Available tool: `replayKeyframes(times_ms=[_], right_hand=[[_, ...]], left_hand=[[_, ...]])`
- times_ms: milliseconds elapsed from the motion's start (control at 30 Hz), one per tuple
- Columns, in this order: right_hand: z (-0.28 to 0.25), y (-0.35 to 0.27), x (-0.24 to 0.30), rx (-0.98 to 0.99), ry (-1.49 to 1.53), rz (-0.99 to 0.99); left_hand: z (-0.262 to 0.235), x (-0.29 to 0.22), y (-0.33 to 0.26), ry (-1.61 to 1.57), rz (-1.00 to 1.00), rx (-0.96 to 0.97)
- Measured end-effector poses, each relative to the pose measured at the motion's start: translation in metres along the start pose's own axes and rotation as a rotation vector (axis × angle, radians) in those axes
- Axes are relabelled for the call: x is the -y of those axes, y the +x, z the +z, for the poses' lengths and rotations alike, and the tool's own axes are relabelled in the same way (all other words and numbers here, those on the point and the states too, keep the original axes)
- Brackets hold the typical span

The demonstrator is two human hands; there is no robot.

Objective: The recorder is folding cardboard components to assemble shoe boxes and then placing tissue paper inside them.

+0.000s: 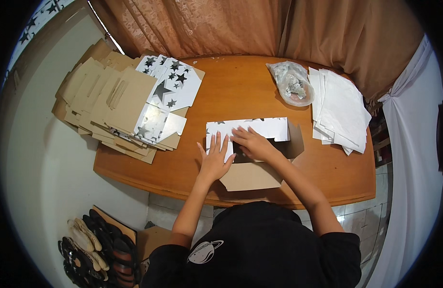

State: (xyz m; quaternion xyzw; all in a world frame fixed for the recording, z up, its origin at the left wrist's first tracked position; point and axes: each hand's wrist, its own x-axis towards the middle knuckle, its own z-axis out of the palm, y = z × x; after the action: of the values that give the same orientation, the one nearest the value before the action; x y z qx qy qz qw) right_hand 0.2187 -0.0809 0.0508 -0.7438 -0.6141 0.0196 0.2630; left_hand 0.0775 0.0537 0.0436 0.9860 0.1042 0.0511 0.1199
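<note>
A cardboard box (pixel 274 126), white with dark stars outside and plain brown inside, lies on the table in front of me. Its near brown flap (pixel 250 176) is folded out toward me, and another brown flap stands out at the right. My left hand (pixel 214 161) rests on the white left panel with its fingers spread. Just right of it, my right hand (pixel 252 144) touches the white far panel, fingers stretched out and slightly bent, over the dark opening. Neither hand appears to grasp anything. The box's inside is mostly dark and partly covered by my right hand.
Flattened cardboard boxes (pixel 103 98), some with star print, are piled on the table's left. A clear plastic bag (pixel 291 81) with silvery contents lies at the back right, beside white paper sheets (pixel 341 108). Several shoes (pixel 94 245) sit on the floor at lower left.
</note>
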Motion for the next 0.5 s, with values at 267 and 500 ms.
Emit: replayKeyframes(times_ms=[267,500], right_hand=[[-0.076,-0.097,0.054,-0.767,-0.249,0.451],[-0.037,-0.105,0.042,-0.552,0.202,0.595]], left_hand=[[0.005,-0.043,0.029,-0.065,0.341,0.074],[0.014,-0.06,0.039,-0.02,0.41,0.069]])
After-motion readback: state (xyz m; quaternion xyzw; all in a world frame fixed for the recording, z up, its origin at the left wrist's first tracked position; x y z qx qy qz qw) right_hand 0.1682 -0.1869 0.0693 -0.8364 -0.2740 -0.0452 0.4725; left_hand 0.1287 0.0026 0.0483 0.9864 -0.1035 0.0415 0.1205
